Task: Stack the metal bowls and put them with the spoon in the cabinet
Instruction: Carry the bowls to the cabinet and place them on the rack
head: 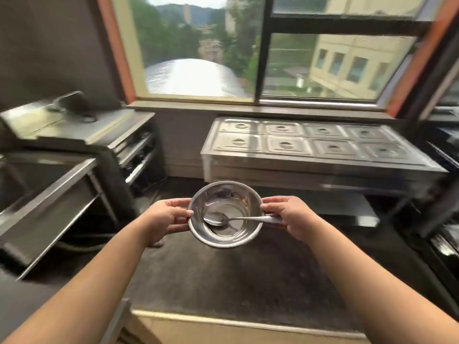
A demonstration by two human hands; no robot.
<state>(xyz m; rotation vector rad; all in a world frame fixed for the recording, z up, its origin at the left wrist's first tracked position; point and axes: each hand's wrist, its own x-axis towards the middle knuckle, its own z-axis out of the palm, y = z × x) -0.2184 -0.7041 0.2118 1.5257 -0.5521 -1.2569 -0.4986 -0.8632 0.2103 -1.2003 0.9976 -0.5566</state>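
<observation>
I hold the shiny metal bowls (224,235) in mid-air over the dark floor, at the centre of the head view. They look nested, though I cannot tell how many there are. My left hand (165,217) grips the left rim. My right hand (289,216) grips the right rim and pins the handle of a metal spoon (231,219) against it. The spoon's head lies inside the top bowl. No cabinet is clearly recognisable in view.
A steel counter with several lidded food pans (313,142) stands ahead under the window. A steel table (49,194) and a shelved steel unit (104,135) line the left side. Dark equipment (444,219) is at the right. Dark floor (236,276) lies below.
</observation>
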